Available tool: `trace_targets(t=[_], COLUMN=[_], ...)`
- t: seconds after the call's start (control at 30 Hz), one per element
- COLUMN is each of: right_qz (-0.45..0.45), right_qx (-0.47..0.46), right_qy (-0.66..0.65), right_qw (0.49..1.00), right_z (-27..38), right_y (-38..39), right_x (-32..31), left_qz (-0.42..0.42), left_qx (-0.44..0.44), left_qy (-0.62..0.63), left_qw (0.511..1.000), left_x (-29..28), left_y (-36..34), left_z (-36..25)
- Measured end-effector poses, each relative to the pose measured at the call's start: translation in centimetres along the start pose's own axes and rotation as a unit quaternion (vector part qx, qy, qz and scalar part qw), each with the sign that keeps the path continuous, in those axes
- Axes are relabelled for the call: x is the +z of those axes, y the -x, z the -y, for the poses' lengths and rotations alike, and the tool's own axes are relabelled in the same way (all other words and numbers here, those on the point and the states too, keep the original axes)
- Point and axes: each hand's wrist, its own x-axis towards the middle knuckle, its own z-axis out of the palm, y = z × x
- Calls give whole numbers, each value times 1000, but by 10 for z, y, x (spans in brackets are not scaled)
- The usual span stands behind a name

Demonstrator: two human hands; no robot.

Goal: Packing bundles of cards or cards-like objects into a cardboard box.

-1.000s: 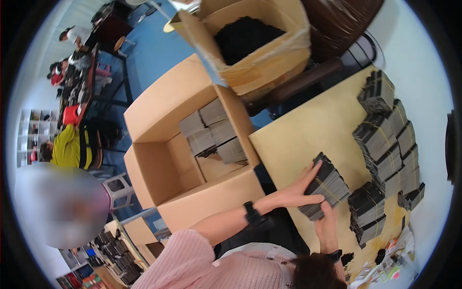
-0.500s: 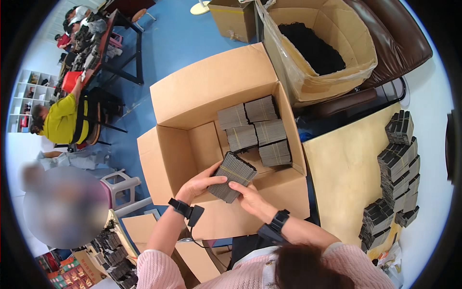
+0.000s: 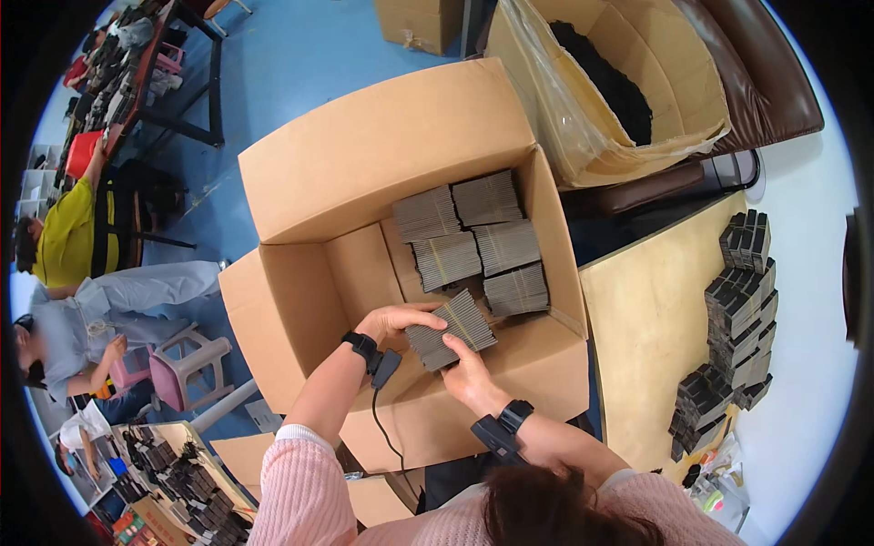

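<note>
Your left hand and right hand are both clamped on one grey stack of flat pieces, held low inside the open cardboard box. Five more grey stacks sit at your one o'clock against the box's far wall, just beyond the held stack

You have an open brown cardboard box in front of you, its flaps spread wide; five grey bundles lie packed against its far right wall. Beyond its far right corner stands a second cardboard box, lined with clear plastic and holding something dark. A smaller closed carton sits on the blue floor past both. Flattened cardboard sheets lie by the near left corner of the open box.
</note>
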Motion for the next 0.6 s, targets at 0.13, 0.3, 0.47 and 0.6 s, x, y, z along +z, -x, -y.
trace_targets(t=[0.13, 0.3, 0.47, 0.6], right_qz=[-26, 6, -52, -85], right_qx=[6, 18, 16, 10], right_qy=[-39, -38, -48, -42], right_qw=[999, 999, 997, 995], right_z=[3, 5, 2, 6], right_y=[-19, -37, -52, -71], right_x=[-6, -11, -16, -20], left_qz=[37, 13, -5, -51], left_qx=[-14, -49, -87, -98], left_qy=[7, 20, -32, -99], left_qw=[999, 999, 996, 989], left_x=[-8, -9, -5, -12], left_y=[-20, -21, -20, -35], left_z=[-1, -10, -24, -25])
